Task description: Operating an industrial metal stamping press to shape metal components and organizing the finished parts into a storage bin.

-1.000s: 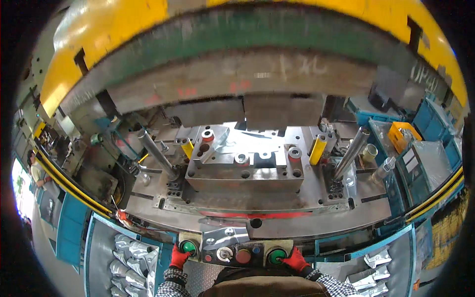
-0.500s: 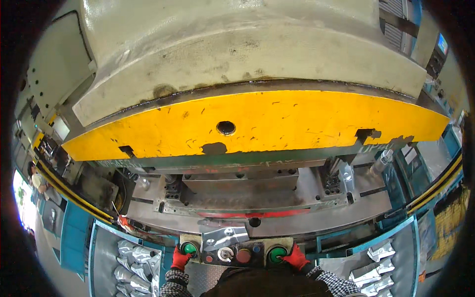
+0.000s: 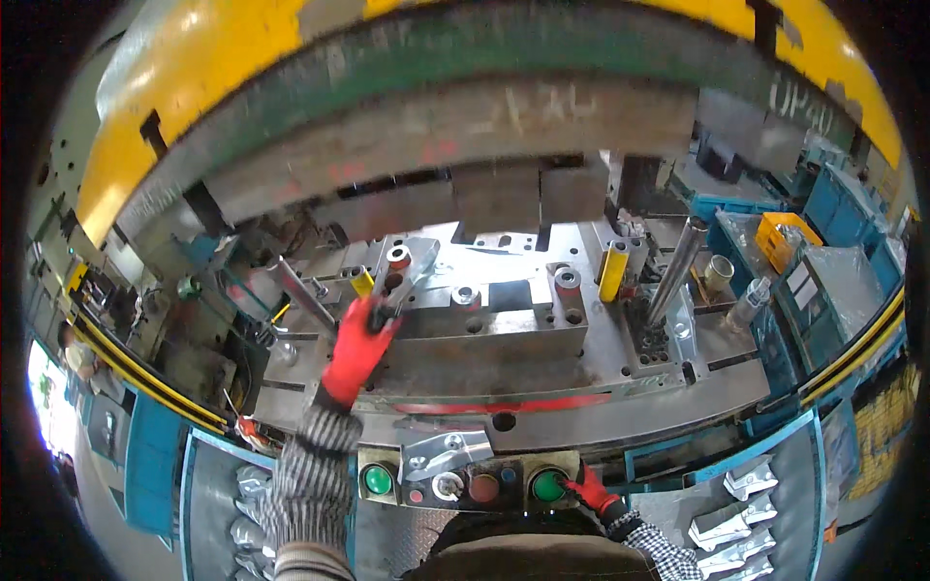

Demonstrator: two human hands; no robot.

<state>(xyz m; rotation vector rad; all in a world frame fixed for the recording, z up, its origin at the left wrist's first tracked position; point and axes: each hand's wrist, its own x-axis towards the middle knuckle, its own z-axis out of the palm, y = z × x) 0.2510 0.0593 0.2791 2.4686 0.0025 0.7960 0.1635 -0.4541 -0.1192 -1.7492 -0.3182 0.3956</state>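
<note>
My left hand (image 3: 360, 353), in a red glove with dark fingertips, reaches into the opened press at the left end of the lower die (image 3: 465, 344). Its fingertips are beside a shiny formed metal part (image 3: 418, 276) on the die; blur hides whether they grip it. My right hand (image 3: 593, 492), also red-gloved, is at the right green push button (image 3: 549, 484), fingers extended onto its edge and holding nothing. Left of it on the control box are a red button (image 3: 483, 488) and the left green button (image 3: 378, 478). A bent silver bracket (image 3: 446, 451) lies across the box top.
Above my left arm hangs the raised upper die (image 3: 465, 136). Guide posts (image 3: 678, 271) and yellow blocks (image 3: 612, 271) stand on the lower die. Bins with silver parts flank me, one left (image 3: 184, 494) and one right (image 3: 812, 484). A yellow crate (image 3: 783, 237) sits at the far right.
The upper die has risen, exposing the lower die and the part on it. My left hand has left the left green button and moved forward into the press. My right hand stays at its button.
</note>
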